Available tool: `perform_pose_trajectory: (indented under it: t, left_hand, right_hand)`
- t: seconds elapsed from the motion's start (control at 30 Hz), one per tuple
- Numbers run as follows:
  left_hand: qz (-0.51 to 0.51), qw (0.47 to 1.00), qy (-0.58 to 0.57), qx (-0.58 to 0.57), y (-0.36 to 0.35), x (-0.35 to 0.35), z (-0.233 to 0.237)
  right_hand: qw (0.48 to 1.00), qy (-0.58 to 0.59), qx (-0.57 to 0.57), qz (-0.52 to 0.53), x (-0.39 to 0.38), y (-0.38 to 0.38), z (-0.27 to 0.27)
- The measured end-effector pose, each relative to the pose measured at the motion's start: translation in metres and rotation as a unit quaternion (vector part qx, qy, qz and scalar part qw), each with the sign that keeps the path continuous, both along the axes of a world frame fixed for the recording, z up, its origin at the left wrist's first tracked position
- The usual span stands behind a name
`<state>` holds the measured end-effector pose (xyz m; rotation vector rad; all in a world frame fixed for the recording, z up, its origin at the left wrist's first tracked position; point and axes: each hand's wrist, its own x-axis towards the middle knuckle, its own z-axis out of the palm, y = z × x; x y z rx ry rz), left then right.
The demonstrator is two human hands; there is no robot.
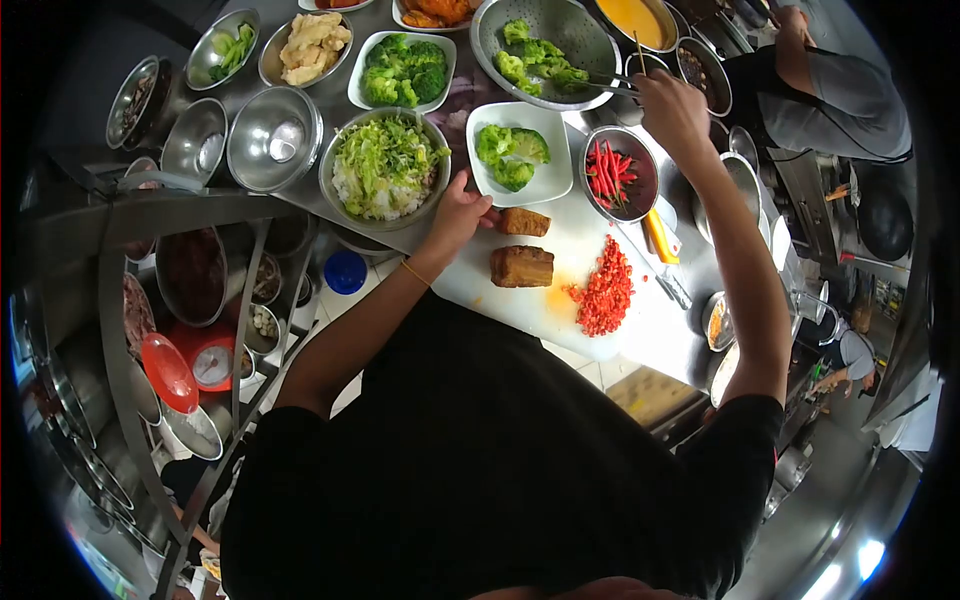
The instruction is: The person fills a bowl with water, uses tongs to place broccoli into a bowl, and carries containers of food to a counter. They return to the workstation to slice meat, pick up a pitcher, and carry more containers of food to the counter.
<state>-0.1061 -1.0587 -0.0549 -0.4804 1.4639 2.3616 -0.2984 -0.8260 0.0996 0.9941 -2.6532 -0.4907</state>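
Reaching far — chopsticks held in right hand, plate in left hand — broccoli could be dropped midway.

The cutting board is white plastic, matt, stained orange near its middle. The colander, the cabbage bowl and the chilli bowl are polished steel, bright with glare; the colander's wall is perforated. The broccoli plate is white and glossy. The knife handle is smooth yellow plastic. The tongs in the right hand look like metal, though they are too thin to be sure. The shirt is matt black cloth
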Motion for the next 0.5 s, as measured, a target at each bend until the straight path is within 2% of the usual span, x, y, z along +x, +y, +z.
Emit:
perform_pose_trajectory:
  t: [0.03, 0.1, 0.2, 0.3, 0.33, 0.4, 0.43, 0.5]
  left_hand:
    - [-0.001, 1.000, 0.002, 0.000, -0.001, -0.001, 0.001]
    - [-0.015, 1.000, 0.003, 0.002, -0.002, -0.001, 0.002]
    - [-0.011, 1.000, 0.017, -0.023, -0.001, 0.000, 0.003]
    - [-0.011, 1.000, 0.011, -0.005, -0.001, 0.002, 0.000]
    - [-0.015, 1.000, 0.011, 0.000, -0.001, 0.000, -0.001]
    - [-0.018, 1.000, 0.011, -0.005, -0.001, -0.001, -0.001]
    - [-0.019, 1.000, 0.008, -0.006, -0.001, -0.001, 0.000]
    - [-0.022, 1.000, -0.002, -0.018, -0.002, -0.001, 0.006]
  right_hand:
    - [1.000, 0.002, 0.000, -0.001, -0.004, 0.001, -0.001]
    - [0.992, -0.057, 0.086, -0.075, -0.009, -0.004, 0.001]
    - [0.975, -0.119, -0.056, -0.180, 0.022, -0.001, 0.059]
    - [0.949, -0.208, -0.130, -0.199, 0.041, 0.027, 0.086]
    - [0.950, -0.203, -0.130, -0.199, 0.042, 0.028, 0.085]
    - [0.993, -0.041, -0.056, -0.097, 0.046, 0.029, 0.071]
    - [0.994, -0.023, -0.094, -0.052, 0.039, 0.025, 0.060]
    - [0.994, -0.059, -0.022, -0.084, 0.022, 0.007, 0.043]
